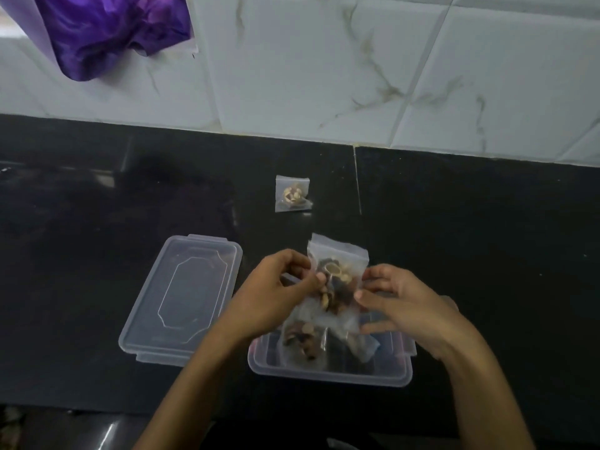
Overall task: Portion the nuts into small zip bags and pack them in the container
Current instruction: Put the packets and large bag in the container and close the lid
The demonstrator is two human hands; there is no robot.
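A person's two hands hold a small clear zip bag of mixed nuts (337, 274) upright above an open clear plastic container (328, 368) on a black countertop (470, 238). The left hand (272, 297), at 9 o'clock from the bag, has its fingers curled and pinches the bag's left edge between thumb and fingertips. The right hand (402, 303), at 3 o'clock from the bag, has its fingers loosely extended, with the fingertips touching the bag's right side and lower corner. Below the held bag, more filled zip bags (302, 339) lie inside the container, though how many cannot be told. The container's clear lid (181, 300) lies flat on the countertop at 9 o'clock from the container, just beside it. A further filled zip bag (293, 193) rests alone on the countertop at 12 o'clock, well apart from the hands. A purple cloth (107, 30) hangs against the white marbled wall tiles (324, 69) at 11 o'clock.
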